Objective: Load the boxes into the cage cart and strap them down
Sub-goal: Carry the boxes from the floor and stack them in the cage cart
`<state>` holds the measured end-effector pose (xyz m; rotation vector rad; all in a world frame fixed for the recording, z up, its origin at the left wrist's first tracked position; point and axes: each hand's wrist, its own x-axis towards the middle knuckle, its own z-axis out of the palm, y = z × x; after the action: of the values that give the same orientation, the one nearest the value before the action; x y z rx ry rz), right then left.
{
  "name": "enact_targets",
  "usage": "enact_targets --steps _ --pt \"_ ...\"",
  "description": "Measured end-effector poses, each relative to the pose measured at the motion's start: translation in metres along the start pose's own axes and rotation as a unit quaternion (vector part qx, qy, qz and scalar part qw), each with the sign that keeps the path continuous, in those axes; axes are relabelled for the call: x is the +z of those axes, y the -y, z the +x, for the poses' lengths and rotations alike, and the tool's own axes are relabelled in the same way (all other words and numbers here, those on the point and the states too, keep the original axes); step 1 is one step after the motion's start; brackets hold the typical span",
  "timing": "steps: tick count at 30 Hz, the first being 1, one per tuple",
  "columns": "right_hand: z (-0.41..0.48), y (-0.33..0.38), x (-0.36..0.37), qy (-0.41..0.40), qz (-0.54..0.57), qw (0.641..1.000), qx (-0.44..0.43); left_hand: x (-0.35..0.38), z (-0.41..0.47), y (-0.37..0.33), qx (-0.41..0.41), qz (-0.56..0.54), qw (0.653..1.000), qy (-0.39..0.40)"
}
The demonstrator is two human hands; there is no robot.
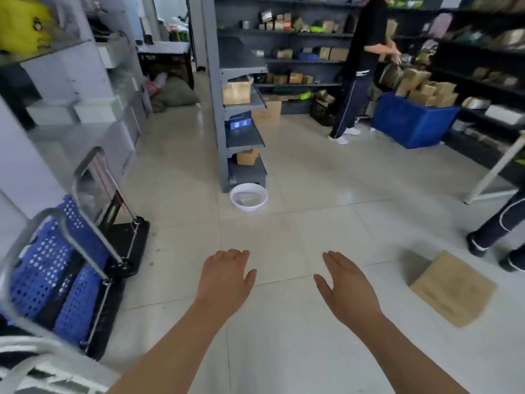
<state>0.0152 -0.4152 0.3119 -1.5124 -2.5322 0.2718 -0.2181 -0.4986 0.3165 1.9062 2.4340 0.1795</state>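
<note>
I see both hands held out over the tiled floor in the lower middle of the frame, palms down and holding nothing. The left hand has its fingers straight and close together, relaxed. The right hand is the same, fingers extended with the thumb spread out to the side. Neither touches anything.

A cardboard box lies on the floor at the lower right, well apart from the right hand and blurred at its edges. The cage cart, with blue perforated panels in a grey metal frame, stands at the lower left edge. Just behind it is a platform trolley with a black deck, and red elastic cords run down its upright handle.

In the middle of the frame a white basin sits on the floor at the foot of a grey shelving unit that carries a few cartons. At the upper right a person in a black top stands beside a blue crate piled with cardboard boxes. Another person's legs show at the right edge.
</note>
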Motion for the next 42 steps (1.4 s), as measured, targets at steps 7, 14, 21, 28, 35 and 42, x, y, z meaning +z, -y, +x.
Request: enact_targets --steps 7,14,21,28,35,42 --pt "-0.014 -0.158 -0.027 -0.018 0.001 0.988 0.152 0.041 0.09 -0.155 0.125 -0.004 0.991 0.05" --pt "-0.012 -0.275 -0.036 -0.032 0.009 0.956 0.29 0.075 0.179 -0.28 0.243 -0.005 0.967 0.075" --pt "0.039 -0.38 -0.05 -0.051 0.015 0.921 0.387 0.098 0.297 -0.391 0.334 -0.001 0.939 0.083" --pt "0.084 -0.478 -0.065 -0.077 0.051 0.875 0.475 0.116 0.402 -0.503 0.406 -0.029 0.907 0.105" --pt "0.097 -0.596 -0.055 -0.065 0.061 0.853 0.514 0.167 0.462 -0.617 0.436 -0.005 0.889 0.137" --pt "0.109 -0.762 -0.03 -0.028 0.083 0.856 0.51 0.252 0.506 -0.742 0.385 -0.004 0.908 0.167"
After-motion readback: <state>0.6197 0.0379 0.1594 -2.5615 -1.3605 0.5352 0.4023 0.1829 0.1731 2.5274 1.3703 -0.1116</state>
